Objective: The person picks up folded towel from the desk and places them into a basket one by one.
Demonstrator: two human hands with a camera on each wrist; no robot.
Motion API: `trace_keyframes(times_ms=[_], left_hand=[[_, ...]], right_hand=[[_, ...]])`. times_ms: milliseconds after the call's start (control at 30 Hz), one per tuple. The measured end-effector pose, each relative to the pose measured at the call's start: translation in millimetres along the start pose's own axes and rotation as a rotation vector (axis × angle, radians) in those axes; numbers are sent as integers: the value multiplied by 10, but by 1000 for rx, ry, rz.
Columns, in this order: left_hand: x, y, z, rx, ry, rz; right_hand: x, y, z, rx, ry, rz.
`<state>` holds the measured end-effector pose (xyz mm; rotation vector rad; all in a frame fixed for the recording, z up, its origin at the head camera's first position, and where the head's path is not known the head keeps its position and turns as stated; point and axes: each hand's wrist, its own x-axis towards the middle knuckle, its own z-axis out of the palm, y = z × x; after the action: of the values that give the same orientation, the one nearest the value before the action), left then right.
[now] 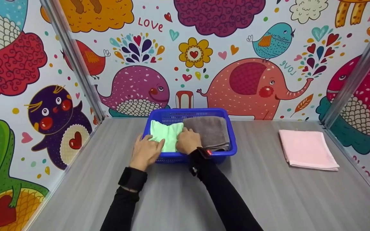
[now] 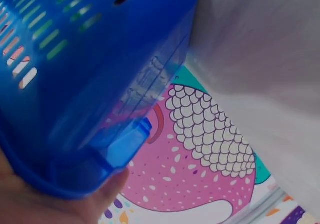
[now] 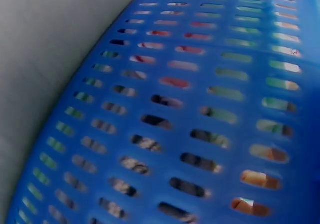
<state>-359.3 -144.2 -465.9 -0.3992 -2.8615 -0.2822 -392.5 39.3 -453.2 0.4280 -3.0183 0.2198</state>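
A blue plastic basket (image 1: 191, 110) with slotted sides stands on the table and holds two folded cloths side by side. On its left lies a light green towel (image 1: 167, 131); on its right is a thicker grey-brown towel (image 1: 209, 128). My left hand (image 1: 146, 152) rests over the basket's front left corner, thumb on the green towel's edge and other fingers along the rim. My right hand (image 1: 189, 141) reaches in over the front rim, fingers bent at the green towel's right edge, beside the grey-brown one. The right wrist view shows mostly the slotted basket wall (image 3: 150, 89).
A folded pink towel (image 1: 308, 149) lies on the grey table (image 1: 259, 192) to the right. Printed panels with cartoon animals rise behind and at both sides, joined by metal posts (image 1: 75, 61). The basket's back sits close to the rear panel.
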Motion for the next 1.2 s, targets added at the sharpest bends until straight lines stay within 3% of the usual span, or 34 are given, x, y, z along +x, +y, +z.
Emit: trace_keyframes(times_ms=[100, 200, 367, 533, 667, 800, 967, 1100, 1200], left_hand=[[-9, -18, 46, -31, 70, 17], [-12, -39, 66, -40, 132, 24], [12, -48, 28, -47, 158, 28], [19, -37, -1, -78, 161, 32], [6, -27, 14, -98, 152, 23], [-4, -17, 49, -96, 134, 16], [-25, -12, 66, -101, 116, 14], [-21, -5, 62, -101, 116, 18], [-34, -5, 77, -105, 116, 12]], right_hand=[[-36, 36, 31, 39, 94, -34], [-90, 70, 34, 113, 243, -108], [-232, 264, -66, 209, 472, -241], [-434, 830, -295, 222, 603, -238], [-609, 1475, -518, 214, 665, -122], [-891, 2279, -632, 251, 626, 56], [-1416, 3239, -468, 241, 463, 266], [-1786, 3756, -247, 207, 279, 321], [-1935, 3973, -126, 214, 112, 318]])
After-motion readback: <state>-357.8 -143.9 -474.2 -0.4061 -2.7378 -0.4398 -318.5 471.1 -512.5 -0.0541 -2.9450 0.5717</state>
